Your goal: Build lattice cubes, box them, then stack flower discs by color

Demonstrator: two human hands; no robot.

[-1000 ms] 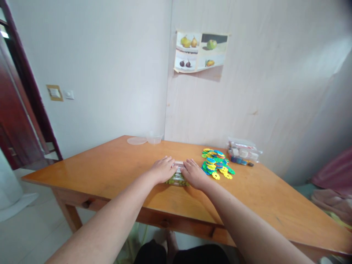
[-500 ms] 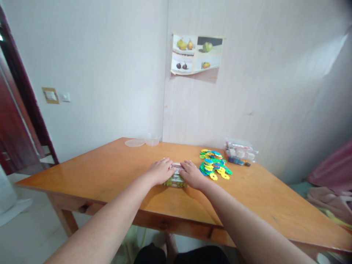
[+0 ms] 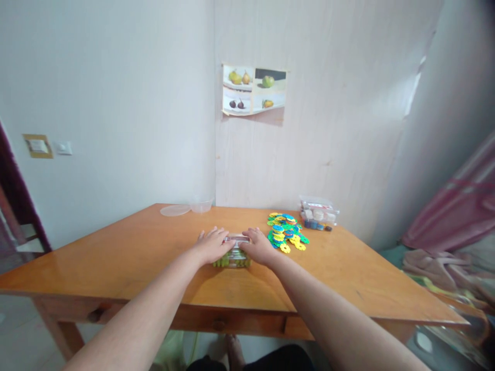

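Observation:
A clear plastic box (image 3: 233, 260) with small green pieces inside stands near the front middle of the table; the exact kind of its contents cannot be told. My left hand (image 3: 214, 245) lies over the left part of its lid, fingers stretched out and a little apart. Across the right part of the lid rests my right hand (image 3: 259, 245), its fingers likewise extended and pointing away from me. Both thumbs reach inward on top of the box. Parts of the lid and both sides are hidden under the hands.
To the right lies a pile of colourful notched plastic discs (image 3: 284, 232). Behind it a clear box (image 3: 319, 214) holds white and blue items. A clear round lid (image 3: 175, 210) and bowl (image 3: 201, 206) sit at the back left of the wooden table (image 3: 127, 252).
My view has turned to the right, so the whole scene sits further left. Both hands stay on the box, with only a slight shift of the fingers.

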